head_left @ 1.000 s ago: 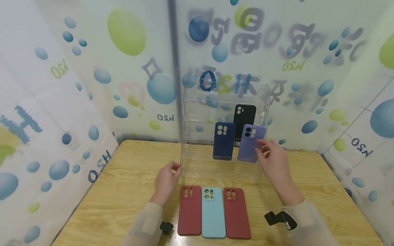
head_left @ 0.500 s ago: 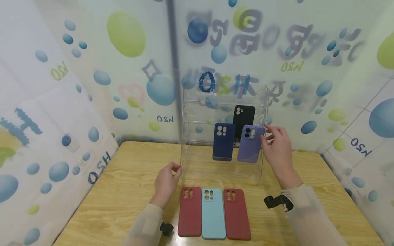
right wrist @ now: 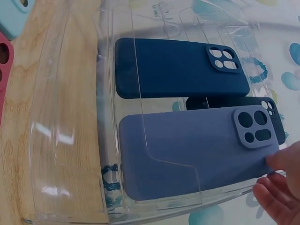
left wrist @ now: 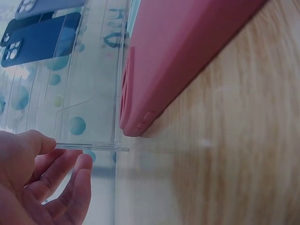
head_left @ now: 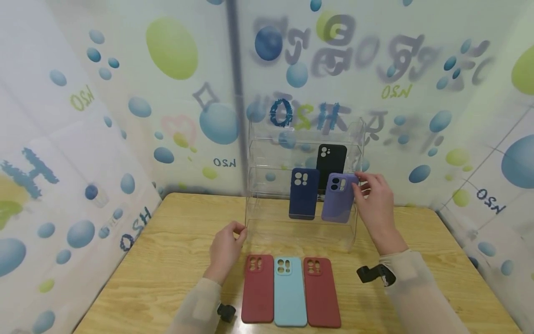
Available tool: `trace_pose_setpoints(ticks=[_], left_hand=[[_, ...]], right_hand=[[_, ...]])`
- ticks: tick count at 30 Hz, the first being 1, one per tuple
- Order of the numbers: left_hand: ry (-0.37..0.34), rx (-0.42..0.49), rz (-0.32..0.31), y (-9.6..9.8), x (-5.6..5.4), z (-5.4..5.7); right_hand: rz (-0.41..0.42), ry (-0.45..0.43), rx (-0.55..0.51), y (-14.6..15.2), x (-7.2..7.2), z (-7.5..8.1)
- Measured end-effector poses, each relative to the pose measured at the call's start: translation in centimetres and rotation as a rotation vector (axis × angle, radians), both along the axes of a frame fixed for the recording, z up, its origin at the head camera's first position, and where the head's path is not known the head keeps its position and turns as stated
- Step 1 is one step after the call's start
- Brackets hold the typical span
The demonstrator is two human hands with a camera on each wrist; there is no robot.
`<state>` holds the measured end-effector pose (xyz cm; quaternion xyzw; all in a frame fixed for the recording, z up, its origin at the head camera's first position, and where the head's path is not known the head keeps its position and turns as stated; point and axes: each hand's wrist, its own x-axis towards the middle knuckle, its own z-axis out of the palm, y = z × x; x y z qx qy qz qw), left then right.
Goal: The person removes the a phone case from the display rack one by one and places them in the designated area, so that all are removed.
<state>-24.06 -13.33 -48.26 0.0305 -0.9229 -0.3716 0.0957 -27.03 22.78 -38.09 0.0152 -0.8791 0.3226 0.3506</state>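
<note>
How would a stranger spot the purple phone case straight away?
On the wooden table stands a clear tiered display rack. On it, the purple phone case stands beside a navy phone case and in front of a black phone case, its upper corner touched by the right hand. It is pale purple; those are dark.

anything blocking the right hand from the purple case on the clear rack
Nothing visible: the right hand is at the case's upper corner, its fingers touching the purple case there. The front lip of the clear rack crosses only the case's lower part.
</note>
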Motion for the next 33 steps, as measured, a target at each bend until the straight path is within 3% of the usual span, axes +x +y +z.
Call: trace_pose_setpoints(ticks=[10,17,33], left_hand=[[0.006,0.001,-0.007,0.2,0.0,0.0],[0.006,0.007,0.005,0.2,0.1,0.0],[0.003,0.0,0.002,0.2,0.0,-0.1]], right_hand=[[0.075,0.081,-0.005,0.9,0.4,-0.1],[0.137,0.084,-0.036,1.2,0.2,-0.3],[0.145,0.089,-0.121,0.8,1.4,1.1]])
